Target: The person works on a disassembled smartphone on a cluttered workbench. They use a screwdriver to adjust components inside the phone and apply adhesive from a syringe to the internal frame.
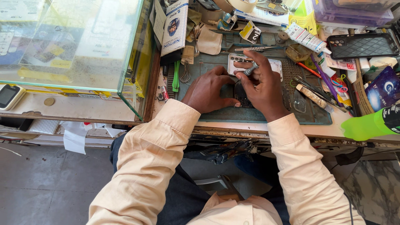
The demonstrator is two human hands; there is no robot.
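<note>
Dark phone [241, 95] on mat [266, 114] — thin, stiff, probably fragile; best pinned at edges. Left hand [208, 89] pressing it flat; right hand [263, 85] pinching screwdriver [251, 69] — light, slippery.

A phone [241, 95] lies on the mat [266, 111] at the bench's near edge, under both hands. A glass case [75, 46] stands left; tools [312, 89] are scattered right.
</note>
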